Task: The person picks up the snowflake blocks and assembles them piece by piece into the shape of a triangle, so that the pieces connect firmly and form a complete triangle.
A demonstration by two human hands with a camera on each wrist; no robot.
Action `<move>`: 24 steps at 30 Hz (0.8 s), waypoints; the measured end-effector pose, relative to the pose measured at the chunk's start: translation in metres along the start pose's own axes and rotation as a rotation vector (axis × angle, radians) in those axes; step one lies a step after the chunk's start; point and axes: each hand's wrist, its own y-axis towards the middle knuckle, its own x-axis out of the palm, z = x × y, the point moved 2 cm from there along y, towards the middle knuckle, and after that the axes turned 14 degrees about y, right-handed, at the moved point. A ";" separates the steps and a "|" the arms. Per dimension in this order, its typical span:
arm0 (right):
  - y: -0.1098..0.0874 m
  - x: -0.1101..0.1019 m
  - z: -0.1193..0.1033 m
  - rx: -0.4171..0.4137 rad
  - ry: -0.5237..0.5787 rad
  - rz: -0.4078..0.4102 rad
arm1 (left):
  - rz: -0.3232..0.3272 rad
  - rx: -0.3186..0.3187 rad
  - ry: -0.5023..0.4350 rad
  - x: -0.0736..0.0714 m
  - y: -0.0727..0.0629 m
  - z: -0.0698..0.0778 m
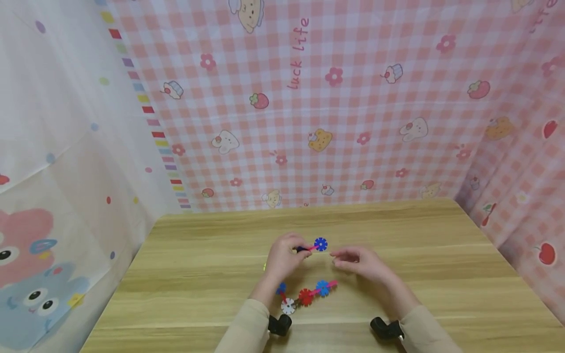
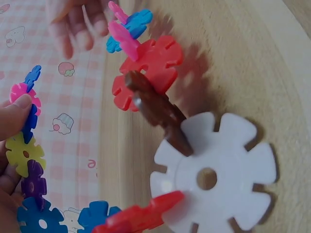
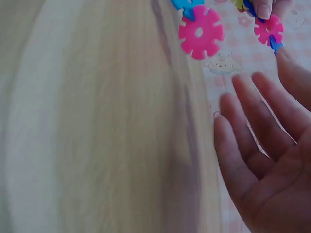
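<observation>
My left hand (image 1: 284,257) pinches the far end of a chain of notched plastic snowflake discs near a pink disc (image 3: 269,30). A dark blue disc (image 1: 321,244) stands out past the fingertips at that end. Below the hand, a yellow disc (image 2: 24,154), a purple disc (image 2: 34,183) and blue ones follow. The chain curves on along the table through a white disc (image 2: 238,160), a brown one (image 2: 158,110), a red one (image 1: 305,297), a light blue one (image 1: 323,288) and a pink end disc (image 3: 200,32). My right hand (image 1: 359,264), its fingers loosely extended, holds nothing beside the dark blue disc.
The chain's lower part lies on a wood-grain table (image 1: 198,274), between my forearms. A pink checked cloth (image 1: 353,113) hangs behind the table's far edge, and a pale printed cloth (image 1: 75,127) on the left. A black wrist device (image 1: 280,324) sits at each sleeve.
</observation>
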 end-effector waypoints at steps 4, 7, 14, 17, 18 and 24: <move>-0.007 -0.001 0.003 0.022 -0.003 -0.096 | 0.009 -0.002 -0.024 -0.001 -0.001 -0.001; -0.010 -0.001 0.006 0.057 0.027 -0.116 | 0.016 -0.018 -0.040 -0.001 -0.002 -0.004; -0.019 0.007 0.008 0.199 0.183 -0.097 | 0.028 -0.080 -0.050 -0.002 -0.005 -0.010; -0.018 0.011 0.009 0.203 0.206 -0.100 | 0.036 -0.094 -0.047 -0.002 -0.006 -0.012; -0.017 0.013 0.010 0.203 0.215 -0.098 | 0.041 -0.095 -0.050 -0.002 -0.006 -0.012; -0.010 0.028 0.011 0.214 0.306 -0.083 | 0.081 -0.103 -0.068 -0.002 -0.006 -0.014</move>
